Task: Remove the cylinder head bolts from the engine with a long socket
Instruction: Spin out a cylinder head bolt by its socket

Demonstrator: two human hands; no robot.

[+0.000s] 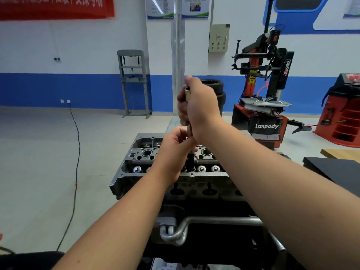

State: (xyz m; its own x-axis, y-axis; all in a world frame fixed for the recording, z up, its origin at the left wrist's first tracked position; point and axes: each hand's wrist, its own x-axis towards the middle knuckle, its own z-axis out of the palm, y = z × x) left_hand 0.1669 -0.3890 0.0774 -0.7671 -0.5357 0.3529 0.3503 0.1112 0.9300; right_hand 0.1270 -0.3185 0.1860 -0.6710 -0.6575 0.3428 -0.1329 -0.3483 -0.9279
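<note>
Nearest us, below the engine, a bent metal pipe [176,233] crosses the dark stand. Above it sits the cylinder head [136,152], its valve springs and open bores facing up. Our left hand [173,151] is just over the middle of the head, fingers curled in a grip round the lower shaft of the long socket [187,95], close to where the tool enters a bore; we cannot tell whether a bolt is on its tip. Our right hand [200,108] holds the same tool higher up, fingers wrapped tight round the shaft with the thumb raised beside the silver top end. The tool stands nearly upright. To the right lies a dark bench [335,168]. Farther back stand a red and black tyre changer [266,106], stacked tyres [213,90], a grey press frame [134,82] and the blue-banded wall [58,88].
</note>
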